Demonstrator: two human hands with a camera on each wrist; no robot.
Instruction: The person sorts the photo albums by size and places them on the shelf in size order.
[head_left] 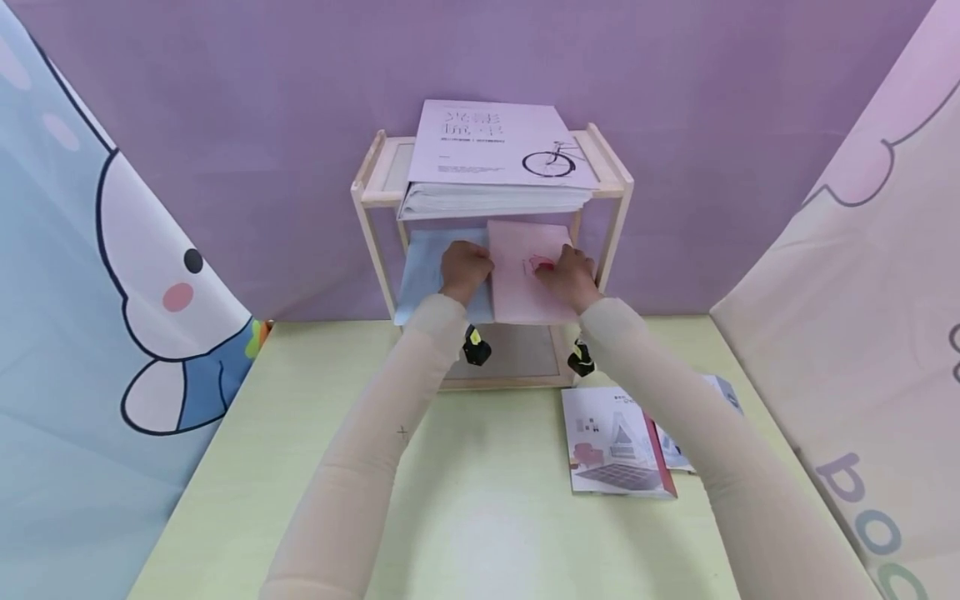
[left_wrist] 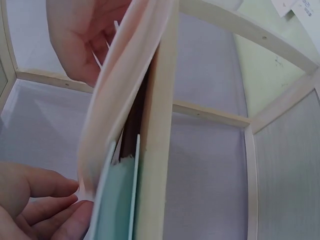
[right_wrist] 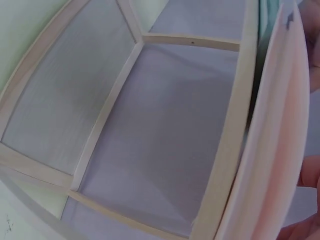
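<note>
A pink book (head_left: 521, 283) with a small red drawing on its cover lies on the middle shelf of a light wooden rack (head_left: 367, 200). Its left edge is pinched by my left hand (head_left: 467, 268). At its right side my right hand (head_left: 572, 278) grips it, thumb over the cover. Just left of it, partly under my left hand, is a light blue book (head_left: 422, 279). In the left wrist view the pink book (left_wrist: 112, 95) looks slightly bowed, above the blue-green book (left_wrist: 115, 202). The right wrist view shows its edge (right_wrist: 275, 135) close to the rack's rail.
A thick white book (head_left: 487, 150) with a bicycle drawing rests on the rack's top. On the pale green table (head_left: 480, 500), right of the rack, lies a book with a house picture (head_left: 611, 442), overlapping another book (head_left: 720, 392) partly hidden by my right sleeve. A purple backdrop (head_left: 300, 167) stands behind.
</note>
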